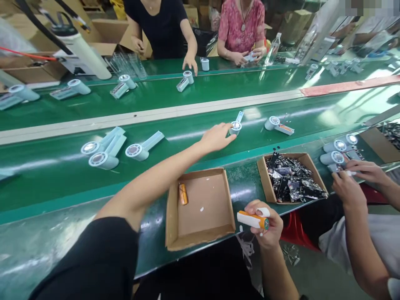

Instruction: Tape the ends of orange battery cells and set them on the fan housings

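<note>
My left hand (218,136) reaches across onto the green belt. Its thumb and fingers close on the near side of a light-blue housing (235,128) with a round head and an open handle pointing away. Close to the bench edge, my right hand (269,227) grips an orange cylindrical battery (250,219) with a white strip along its side. White wrapping covers part of one finger of that hand. Between my arms sits a shallow cardboard box (203,241), where another orange battery (183,194) lies near the left wall.
A cardboard box of black circuit boards (292,179) stands to the right, beside a co-worker's hands (353,179). Several more housings (137,151) lie along the belt. A pale divider (156,111) runs across it. Two people work opposite, one with a hand (190,62) above a housing.
</note>
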A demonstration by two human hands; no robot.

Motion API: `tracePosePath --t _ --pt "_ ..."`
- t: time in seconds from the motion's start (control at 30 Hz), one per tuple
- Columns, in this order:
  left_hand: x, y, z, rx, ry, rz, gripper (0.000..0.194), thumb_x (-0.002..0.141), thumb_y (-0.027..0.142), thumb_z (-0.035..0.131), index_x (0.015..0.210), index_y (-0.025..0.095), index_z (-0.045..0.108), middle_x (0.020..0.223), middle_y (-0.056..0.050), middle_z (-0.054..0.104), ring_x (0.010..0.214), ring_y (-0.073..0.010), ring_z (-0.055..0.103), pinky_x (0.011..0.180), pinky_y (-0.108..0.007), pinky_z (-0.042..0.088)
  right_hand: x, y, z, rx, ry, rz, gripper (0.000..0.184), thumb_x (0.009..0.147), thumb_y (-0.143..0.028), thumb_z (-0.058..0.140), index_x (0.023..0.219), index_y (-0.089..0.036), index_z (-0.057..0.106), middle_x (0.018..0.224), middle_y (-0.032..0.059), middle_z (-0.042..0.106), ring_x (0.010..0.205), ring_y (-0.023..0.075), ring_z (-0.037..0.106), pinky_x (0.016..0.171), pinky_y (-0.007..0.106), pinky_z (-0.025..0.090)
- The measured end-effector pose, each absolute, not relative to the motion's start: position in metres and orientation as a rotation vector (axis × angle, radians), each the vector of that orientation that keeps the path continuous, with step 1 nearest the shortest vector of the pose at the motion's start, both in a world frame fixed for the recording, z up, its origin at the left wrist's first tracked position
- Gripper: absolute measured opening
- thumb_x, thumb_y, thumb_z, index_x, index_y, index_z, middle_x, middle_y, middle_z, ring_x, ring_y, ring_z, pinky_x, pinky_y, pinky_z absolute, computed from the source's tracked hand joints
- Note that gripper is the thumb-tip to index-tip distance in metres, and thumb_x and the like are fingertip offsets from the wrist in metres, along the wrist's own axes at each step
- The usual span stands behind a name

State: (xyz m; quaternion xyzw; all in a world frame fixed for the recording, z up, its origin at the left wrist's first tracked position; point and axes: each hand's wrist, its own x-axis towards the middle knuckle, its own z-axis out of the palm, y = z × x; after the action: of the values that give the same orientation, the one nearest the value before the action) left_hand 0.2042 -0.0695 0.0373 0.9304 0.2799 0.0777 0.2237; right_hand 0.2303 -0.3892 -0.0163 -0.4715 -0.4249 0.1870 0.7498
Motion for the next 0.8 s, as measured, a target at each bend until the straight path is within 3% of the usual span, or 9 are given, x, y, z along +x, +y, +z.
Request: tracePosePath --t 0.07,0.17,0.23,0.4,0.5,0.63,0.7,0.8 --pt "0.253 -0.057 0.031 2.700 0.828 0.096 0.058 0.107 0.050 0.055 0.155 0.018 0.054 0.155 -0.021 0.058 0.135 -0.0362 0.061 0.108 -0.045 0.051 0.230 -0.389 -0.013 -1.080 -0.883 0.437 0.030 0.087 -0.042 0.091 0.114 -0.037 0.079 0.087 0.0027 0.079 0.073 0.0234 0.075 0.058 0.035 0.063" --pt "0.294 -0.055 0.027 2.774 0.823 -0.024 0.059 0.102 0.047 0.063 0.149 0.012 0.061 0.144 -0.027 0.061 0.127 -0.0412 0.066 0.103 -0.049 0.052 0.234 -0.388 -0.010 -1.138 -0.810 0.442 0.045 0.088 -0.044 0.090 0.129 -0.038 0.074 0.087 0.0024 0.080 0.071 0.0231 0.076 0.057 0.034 0.064" --pt "0.295 -0.053 0.028 2.772 0.784 -0.031 0.053 0.099 0.034 0.066 0.147 0.011 0.063 0.141 -0.027 0.062 0.125 -0.0405 0.066 0.103 -0.048 0.051 0.240 -0.387 -0.011 -1.120 -0.813 0.450 0.051 0.087 -0.041 0.092 0.135 -0.040 0.072 0.089 0.0021 0.080 0.070 0.0217 0.076 0.056 0.031 0.064" --pt "0.211 -0.025 0.033 2.849 0.543 -0.188 0.059 0.087 0.017 0.069 0.145 0.023 0.066 0.151 -0.014 0.058 0.121 -0.0309 0.065 0.100 -0.039 0.051 0.255 -0.379 -0.013 -1.068 -0.897 0.451 0.041 0.082 -0.038 0.096 0.120 -0.035 0.081 0.093 0.0043 0.082 0.069 0.0237 0.078 0.050 0.031 0.063" --pt "0.143 -0.011 0.033 2.999 0.333 -0.343 0.059 0.080 0.012 0.070 0.138 0.026 0.070 0.152 -0.011 0.058 0.125 -0.0302 0.059 0.098 -0.037 0.051 0.259 -0.359 -0.006 -1.106 -0.924 0.304 0.044 0.078 -0.035 0.100 0.118 -0.031 0.082 0.093 0.0038 0.083 0.071 0.0248 0.080 0.057 0.034 0.067" --pt "0.106 -0.013 0.021 3.069 0.399 -0.478 0.047 0.076 0.015 0.072 0.122 0.022 0.080 0.145 -0.014 0.064 0.126 -0.0354 0.057 0.099 -0.040 0.051 0.266 -0.301 0.014 -1.216 -1.044 0.060 0.041 0.075 -0.034 0.100 0.112 -0.029 0.082 0.092 -0.0003 0.083 0.077 0.0208 0.080 0.072 0.034 0.069" --pt "0.111 -0.017 0.014 3.030 0.528 -0.487 0.045 0.075 0.018 0.070 0.119 0.018 0.082 0.136 -0.017 0.070 0.122 -0.0363 0.060 0.098 -0.041 0.050 0.271 -0.263 0.020 -1.314 -1.142 0.092 0.040 0.080 -0.035 0.094 0.116 -0.028 0.081 0.092 -0.0014 0.082 0.078 0.0184 0.079 0.076 0.033 0.069" --pt "0.127 -0.018 0.009 2.914 0.662 -0.426 0.038 0.080 0.027 0.068 0.113 0.019 0.084 0.113 -0.013 0.079 0.111 -0.0310 0.068 0.099 -0.037 0.049 0.282 -0.208 0.018 -1.435 -1.314 0.260 0.036 0.085 -0.038 0.085 0.119 -0.026 0.078 0.095 -0.0015 0.082 0.084 0.0183 0.080 0.086 0.035 0.069"
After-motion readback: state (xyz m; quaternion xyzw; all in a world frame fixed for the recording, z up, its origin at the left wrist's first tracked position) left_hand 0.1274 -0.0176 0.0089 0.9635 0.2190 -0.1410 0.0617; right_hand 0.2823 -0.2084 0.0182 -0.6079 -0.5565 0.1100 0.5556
